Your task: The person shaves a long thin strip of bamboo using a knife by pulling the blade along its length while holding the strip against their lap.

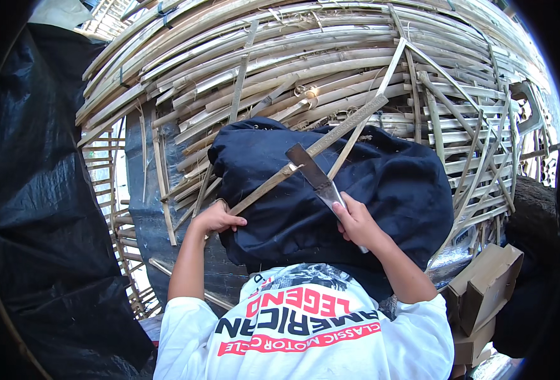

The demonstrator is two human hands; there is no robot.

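My left hand is closed round the lower end of a bamboo strip, which slants up to the right across my lap. In my right hand is a knife with a broad, straight metal blade and a silvery handle. Its blade crosses the strip near the middle, where a pale, freshly cut spot shows beside the edge. Whether the blade bites into the bamboo cannot be made out. Dark cloth covers my legs beneath both the strip and the knife.
Split bamboo slats lie in layers ahead, with curled shavings on them. A pale bent strip reaches down toward my lap. Black sheeting hangs at the left. Cardboard boxes stand at the right, beside a dark log.
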